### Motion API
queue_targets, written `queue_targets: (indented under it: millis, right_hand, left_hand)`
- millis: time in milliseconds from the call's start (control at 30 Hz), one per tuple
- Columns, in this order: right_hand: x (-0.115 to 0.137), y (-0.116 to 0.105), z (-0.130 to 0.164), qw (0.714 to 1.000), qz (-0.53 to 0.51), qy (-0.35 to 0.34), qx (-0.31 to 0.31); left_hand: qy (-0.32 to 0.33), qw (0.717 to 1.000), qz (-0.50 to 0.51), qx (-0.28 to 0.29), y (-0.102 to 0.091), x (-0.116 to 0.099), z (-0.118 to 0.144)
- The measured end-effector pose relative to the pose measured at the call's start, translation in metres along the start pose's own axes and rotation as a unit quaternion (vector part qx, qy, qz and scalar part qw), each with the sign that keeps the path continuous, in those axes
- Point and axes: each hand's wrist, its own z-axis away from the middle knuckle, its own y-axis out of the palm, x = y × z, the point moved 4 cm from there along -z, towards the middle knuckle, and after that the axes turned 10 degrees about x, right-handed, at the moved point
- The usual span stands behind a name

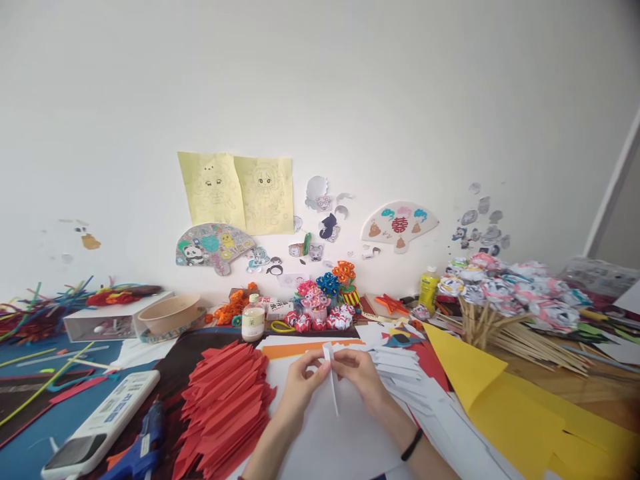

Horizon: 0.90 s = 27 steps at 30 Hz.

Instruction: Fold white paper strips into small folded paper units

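My left hand [299, 383] and my right hand [361, 377] meet over a white sheet [325, 440] at the table's front middle. Both pinch one narrow white paper strip [333, 383], which stands upright between the fingertips and hangs down toward me. A black band circles my right wrist [411, 445]. A pile of folded red paper pieces [220, 407] lies just left of my left hand. A fanned stack of white paper strips [400, 373] lies right of my right hand.
Yellow paper sheets [525, 413] cover the right side. Paper flowers on wooden sticks [505, 300] lie at the back right. A blue glue gun [143, 440] and a white device [100, 423] sit front left. A bowl [167, 313], bottles and paper ornaments line the wall.
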Motion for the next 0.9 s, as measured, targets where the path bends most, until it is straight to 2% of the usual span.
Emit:
queue_targets:
  millis: [200,300,533,733,900]
  right_hand:
    - [-0.001,-0.003,-0.001,0.999,0.001,-0.013,-0.03]
    - [0.001,0.001,-0.001,1.0,0.013,-0.013,-0.012]
    - [0.012,0.015,0.003,0.997,0.015,-0.02,0.073]
    - [0.002,0.013,0.002,0.998,-0.015,0.011,0.066]
    - [0.0,0.011,0.002,0.998,-0.005,0.012,0.056]
  left_hand:
    - [0.004,1.0,-0.011,-0.007,0.001,0.002,-0.001]
    - [0.016,1.0,-0.014,-0.01,0.002,0.003,-0.001]
    - [0.007,0.999,-0.007,-0.043,-0.003,0.008,-0.001]
    - [0.009,0.998,-0.05,-0.044,-0.003,0.009,-0.002]
    - [0.017,0.992,-0.106,-0.072,-0.001,0.005,-0.001]
